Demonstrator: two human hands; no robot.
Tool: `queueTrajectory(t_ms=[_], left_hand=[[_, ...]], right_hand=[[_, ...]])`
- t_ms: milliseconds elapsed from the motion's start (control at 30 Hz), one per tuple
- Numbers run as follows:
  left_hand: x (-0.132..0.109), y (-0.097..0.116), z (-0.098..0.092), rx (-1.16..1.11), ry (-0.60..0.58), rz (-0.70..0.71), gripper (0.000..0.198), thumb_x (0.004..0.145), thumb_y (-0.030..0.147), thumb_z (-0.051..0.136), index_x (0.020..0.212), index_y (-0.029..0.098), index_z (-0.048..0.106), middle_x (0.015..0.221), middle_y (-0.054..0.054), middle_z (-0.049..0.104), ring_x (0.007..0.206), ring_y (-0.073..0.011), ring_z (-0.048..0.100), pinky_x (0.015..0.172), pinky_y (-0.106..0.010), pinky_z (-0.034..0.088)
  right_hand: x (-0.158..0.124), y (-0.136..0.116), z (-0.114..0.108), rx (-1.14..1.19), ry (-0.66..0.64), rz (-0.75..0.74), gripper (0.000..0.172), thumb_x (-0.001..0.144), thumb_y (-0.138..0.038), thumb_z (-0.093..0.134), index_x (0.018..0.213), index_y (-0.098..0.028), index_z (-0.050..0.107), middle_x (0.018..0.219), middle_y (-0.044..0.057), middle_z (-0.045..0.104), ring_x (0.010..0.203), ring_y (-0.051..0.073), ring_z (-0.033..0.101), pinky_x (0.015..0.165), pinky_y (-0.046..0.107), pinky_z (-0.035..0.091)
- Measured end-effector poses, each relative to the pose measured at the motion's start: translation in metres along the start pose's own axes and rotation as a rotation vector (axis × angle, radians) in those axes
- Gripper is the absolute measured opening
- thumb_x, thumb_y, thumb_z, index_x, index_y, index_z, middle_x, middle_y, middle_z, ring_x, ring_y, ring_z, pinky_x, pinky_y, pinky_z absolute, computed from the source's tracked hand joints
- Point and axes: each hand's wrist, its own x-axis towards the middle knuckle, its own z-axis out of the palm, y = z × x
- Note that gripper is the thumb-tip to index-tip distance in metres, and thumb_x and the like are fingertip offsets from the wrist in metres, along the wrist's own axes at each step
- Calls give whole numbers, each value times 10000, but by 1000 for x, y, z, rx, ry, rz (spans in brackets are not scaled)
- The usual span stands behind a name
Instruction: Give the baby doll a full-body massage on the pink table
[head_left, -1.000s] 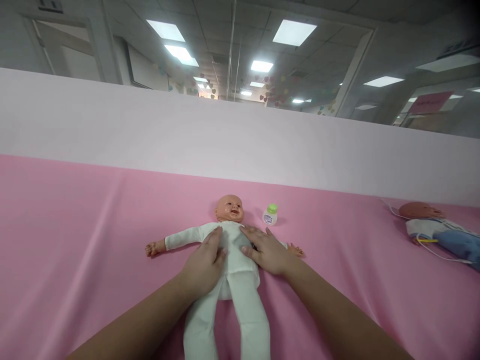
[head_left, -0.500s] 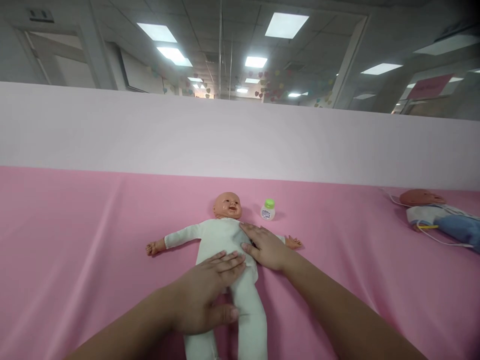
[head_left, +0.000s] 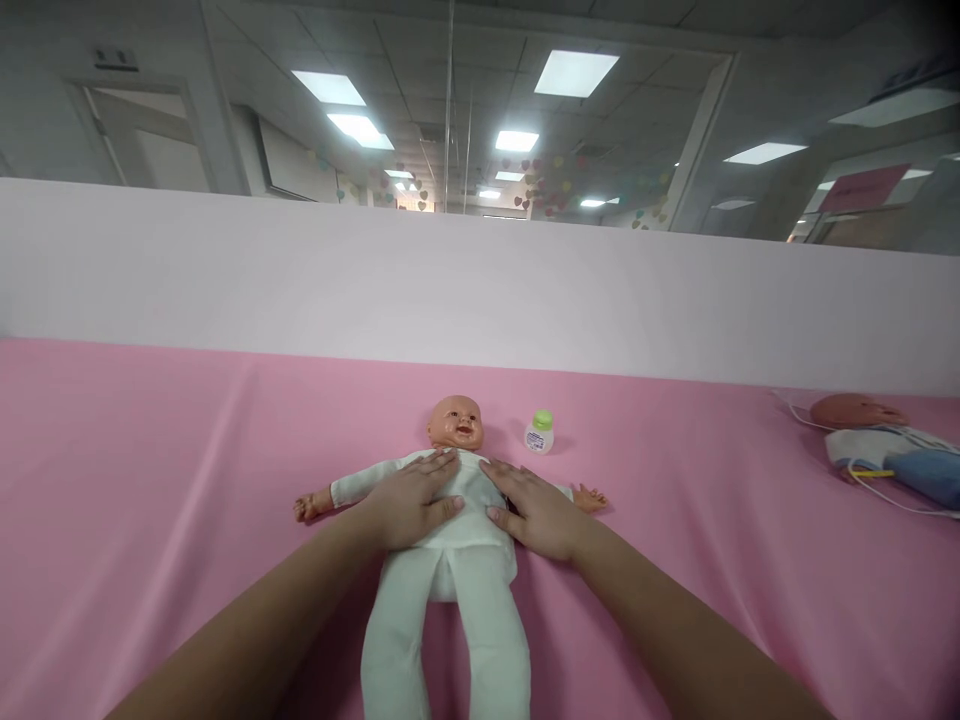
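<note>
A baby doll (head_left: 472, 525) in a white outfit lies on its back with its arms spread and its head away from me. Across the left side of its chest rests my left hand (head_left: 416, 500), fingers stretched toward the doll's neck. My right hand (head_left: 536, 510) lies flat on the other side of the chest, thumb pointing inward. Both palms face down and neither hand grips anything. Beside the doll's head, to the right, stands a small clear bottle (head_left: 539, 436) with a green cap.
Pink cloth (head_left: 150, 450) covers the surface, with soft folds. A second doll (head_left: 892, 440) in white and blue lies at the far right, with a thin white cord around it. Behind runs a low white wall (head_left: 480, 290) with glass above.
My left hand has moved up from the doll's lower belly to the left side of its chest. My right hand stays on the chest. The view has tilted up slightly.
</note>
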Motion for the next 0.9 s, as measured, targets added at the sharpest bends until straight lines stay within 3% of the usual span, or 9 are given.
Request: queueTrajectory(t_ms=[133,267,367,467,567,767,900], left_hand=[[-8,-15,0,-64,130,-108,675,828,611,748,1388,245,662,1619,-117,448,1555,-330,328,1298,-457,124],[-11,-23,3,-117,155,-124,621,897,583,669,1405,228,639,1629,-115,441,1568,-299,304,1303,-439,99],[-10,-27,5,-91,142,-107,631,939,586,607,1445,209,603,1652,-128,400,1577,-292,278,1305,-441,90],[-9,-30,5,22,132,-74,670,970,622,532,1477,185,575,1654,-156,388,1571,-308,285,1298,-472,140],[-10,-31,5,61,116,-49,703,977,646,498,1501,181,552,1653,-157,384,1569,-304,290,1290,-482,182],[-11,-29,2,9,41,-39,699,962,624,552,1525,209,541,1660,-111,356,1573,-290,276,1297,-445,158],[-9,-27,2,176,-68,-34,748,1013,621,442,1614,178,401,1708,-100,230,1599,-284,182,1305,-453,132]], right_hand=[[-2,-2,0,-1,-4,36,760,1032,-626,425,1667,-259,227,1725,89,250,1592,308,253,1302,557,199],[-15,-20,-10,18,15,86,738,1040,-658,362,1652,-253,284,1731,74,220,1594,312,248,1287,553,257],[-32,-48,-21,88,10,-114,684,1045,-623,407,1614,-244,386,1695,72,323,1576,279,305,1297,511,255],[-44,-77,-25,197,-84,-353,587,1053,-539,471,1576,-272,457,1619,48,473,1536,240,392,1300,462,261],[-43,-89,-19,193,-135,-395,624,1047,-544,490,1597,-258,418,1639,65,437,1555,243,354,1315,469,208],[-7,-62,-4,70,-80,-261,701,1061,-606,388,1645,-230,298,1712,86,258,1607,270,211,1323,534,132],[12,-37,1,18,-27,-147,805,1033,-682,373,1663,-200,233,1734,96,185,1620,280,149,1324,519,130]])
